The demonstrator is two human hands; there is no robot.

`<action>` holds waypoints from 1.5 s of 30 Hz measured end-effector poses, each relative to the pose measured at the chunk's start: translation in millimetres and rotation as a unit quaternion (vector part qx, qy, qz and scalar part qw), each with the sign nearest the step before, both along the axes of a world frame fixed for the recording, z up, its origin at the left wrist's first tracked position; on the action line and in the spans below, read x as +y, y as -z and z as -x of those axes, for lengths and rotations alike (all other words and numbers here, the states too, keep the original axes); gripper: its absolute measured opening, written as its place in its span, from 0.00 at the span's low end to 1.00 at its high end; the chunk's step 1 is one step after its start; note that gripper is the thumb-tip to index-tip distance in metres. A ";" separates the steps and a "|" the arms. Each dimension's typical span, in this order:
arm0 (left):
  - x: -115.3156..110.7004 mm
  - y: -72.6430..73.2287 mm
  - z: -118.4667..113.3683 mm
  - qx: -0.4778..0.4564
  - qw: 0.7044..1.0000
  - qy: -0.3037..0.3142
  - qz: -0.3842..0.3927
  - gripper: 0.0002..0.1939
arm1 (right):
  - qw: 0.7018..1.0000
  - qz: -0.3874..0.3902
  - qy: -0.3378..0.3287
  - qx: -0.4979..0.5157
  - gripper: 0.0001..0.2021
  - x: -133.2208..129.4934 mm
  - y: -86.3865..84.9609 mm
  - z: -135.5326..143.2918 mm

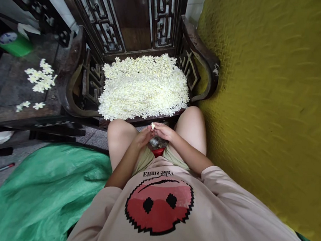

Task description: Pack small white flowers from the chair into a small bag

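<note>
The right hand (164, 131) pinches a white flower (152, 125); what the left hand (143, 137) holds is unclear. Many flowers (145, 88) cover the far chair (129, 12).

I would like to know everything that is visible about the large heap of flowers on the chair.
The heap of flowers is a thick, roughly rectangular layer of many small white and pale yellow blossoms, overlapping, apparently loose, with open petals. It rests on the seat of the dark wooden chair, between the armrests, reaching near the front. The left hand and right hand are in front, not touching it.
</note>
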State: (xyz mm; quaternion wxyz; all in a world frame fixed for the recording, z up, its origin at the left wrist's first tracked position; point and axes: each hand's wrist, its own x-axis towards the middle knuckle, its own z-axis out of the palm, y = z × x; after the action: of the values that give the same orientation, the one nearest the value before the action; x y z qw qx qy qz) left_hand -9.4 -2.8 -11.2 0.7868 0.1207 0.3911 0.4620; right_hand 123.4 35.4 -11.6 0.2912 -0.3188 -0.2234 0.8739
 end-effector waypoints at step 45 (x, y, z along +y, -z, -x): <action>10.4 2.0 3.0 0.189 0.976 -0.091 0.061 0.11 | 0.880 -0.313 0.164 -0.317 0.04 -9.8 -5.4 7.3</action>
State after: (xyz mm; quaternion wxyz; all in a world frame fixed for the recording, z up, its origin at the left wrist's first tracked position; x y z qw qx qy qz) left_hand -12.4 7.6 -13.2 0.6588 0.1214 0.5699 0.4759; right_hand 116.1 25.6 -6.2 0.4284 -0.5033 -0.5103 0.5502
